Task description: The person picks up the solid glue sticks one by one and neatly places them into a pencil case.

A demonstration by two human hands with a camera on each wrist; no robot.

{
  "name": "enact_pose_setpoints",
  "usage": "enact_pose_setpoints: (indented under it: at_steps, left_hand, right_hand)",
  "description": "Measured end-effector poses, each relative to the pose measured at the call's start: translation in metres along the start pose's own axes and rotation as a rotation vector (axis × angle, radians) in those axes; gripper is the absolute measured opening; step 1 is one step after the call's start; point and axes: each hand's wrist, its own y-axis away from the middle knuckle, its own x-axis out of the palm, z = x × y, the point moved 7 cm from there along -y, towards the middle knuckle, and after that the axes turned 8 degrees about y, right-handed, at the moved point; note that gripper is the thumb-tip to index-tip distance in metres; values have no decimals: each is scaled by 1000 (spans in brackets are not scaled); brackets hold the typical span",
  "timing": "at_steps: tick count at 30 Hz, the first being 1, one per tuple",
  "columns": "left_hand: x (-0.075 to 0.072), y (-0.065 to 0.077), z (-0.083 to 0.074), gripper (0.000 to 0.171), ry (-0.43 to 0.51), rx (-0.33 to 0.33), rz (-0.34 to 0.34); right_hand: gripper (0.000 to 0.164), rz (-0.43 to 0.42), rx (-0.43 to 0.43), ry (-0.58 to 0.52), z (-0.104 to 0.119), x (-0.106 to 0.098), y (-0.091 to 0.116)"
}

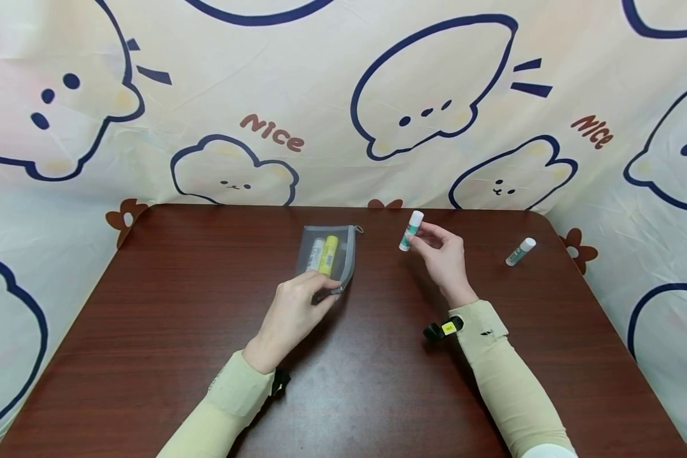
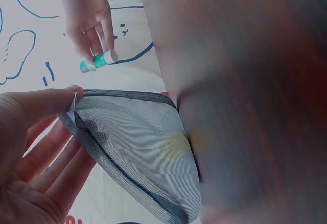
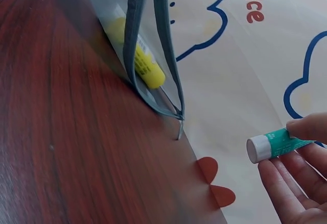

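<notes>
My left hand (image 1: 298, 312) pinches the near corner of a grey mesh zipper pouch (image 1: 308, 238) between thumb and fingers. In the right wrist view, the pouch's two zipper edges (image 3: 162, 25) stand apart. Inside lie a yellow glue stick (image 1: 328, 256) and a whitish stick (image 1: 315, 254), side by side and seen through the mesh. To the right of the pouch, my right hand (image 1: 443, 257) holds a white-and-teal glue stick (image 1: 411, 230) by its lower part, above the table and apart from the pouch. Its white cap (image 3: 259, 149) is on.
Another white-capped glue stick (image 1: 520, 252) is on the brown wooden table (image 1: 366, 394), to the right of my right hand. A patterned cloth (image 1: 320, 76) hangs behind the table's far edge and along both sides.
</notes>
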Motion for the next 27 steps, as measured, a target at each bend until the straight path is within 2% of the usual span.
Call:
enact_pose_setpoints:
  at_steps: [13, 27]
  left_hand:
    - [0, 0, -1, 24, 2, 4, -2]
    - [0, 0, -1, 24, -9, -5, 3]
  right_hand:
    - [38, 45, -16, -46, 3, 18, 3]
    - [43, 98, 19, -87, 5, 36, 2]
